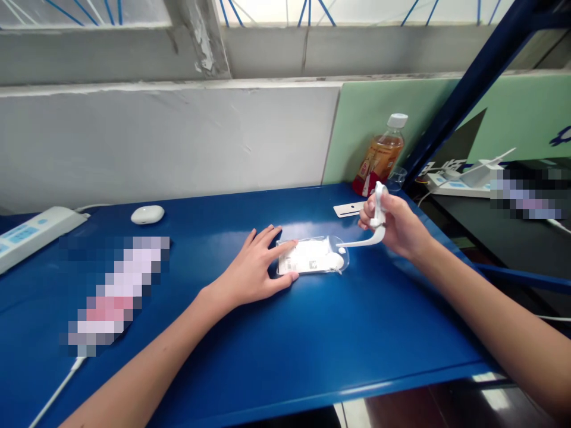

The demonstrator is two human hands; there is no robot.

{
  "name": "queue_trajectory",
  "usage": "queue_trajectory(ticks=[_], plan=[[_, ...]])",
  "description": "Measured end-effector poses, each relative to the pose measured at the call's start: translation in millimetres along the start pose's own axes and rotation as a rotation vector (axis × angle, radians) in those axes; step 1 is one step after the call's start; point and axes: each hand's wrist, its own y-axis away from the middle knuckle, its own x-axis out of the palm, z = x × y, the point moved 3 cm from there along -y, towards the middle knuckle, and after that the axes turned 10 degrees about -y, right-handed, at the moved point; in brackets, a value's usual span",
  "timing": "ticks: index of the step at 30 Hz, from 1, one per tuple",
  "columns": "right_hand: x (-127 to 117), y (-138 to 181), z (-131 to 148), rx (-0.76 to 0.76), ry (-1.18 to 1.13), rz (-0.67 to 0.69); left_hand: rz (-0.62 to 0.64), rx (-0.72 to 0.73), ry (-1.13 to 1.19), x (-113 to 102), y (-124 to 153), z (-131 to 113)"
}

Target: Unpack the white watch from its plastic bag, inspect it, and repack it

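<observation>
A small clear plastic bag (312,257) with white contents and a printed label lies on the blue table (312,345). My left hand (256,267) rests flat on the bag's left end, fingers stretched out and thumb under its near edge. My right hand (397,223) is closed round a curved white plastic piece (377,220), which stands upright in the fist and bends down toward the bag's right end.
A bottle of amber drink (381,156) stands at the back right by a green panel. A white card (349,208) lies near it. A white oval case (147,214) and a white power strip (31,233) sit at the left. A blue shelf post (468,89) rises at right.
</observation>
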Motion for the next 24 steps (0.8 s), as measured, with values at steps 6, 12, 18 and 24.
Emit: queue_trajectory(ticks=[6,12,18,24], plan=[[25.2,-0.2,-2.6,0.080,0.037,-0.001,0.052,-0.002,0.065,-6.2,1.7,3.1],[57.2,-15.4,12.9,0.112,-0.123,0.050,-0.216,0.008,0.402,-31.6,-7.6,-8.5],[93.2,-35.0,21.4,0.053,-0.105,0.065,-0.178,0.149,0.718,-48.2,-27.0,-55.7],[99.6,-41.7,2.2,0.065,-0.271,0.123,-0.046,-0.008,1.352,-26.3,-41.8,-68.5]])
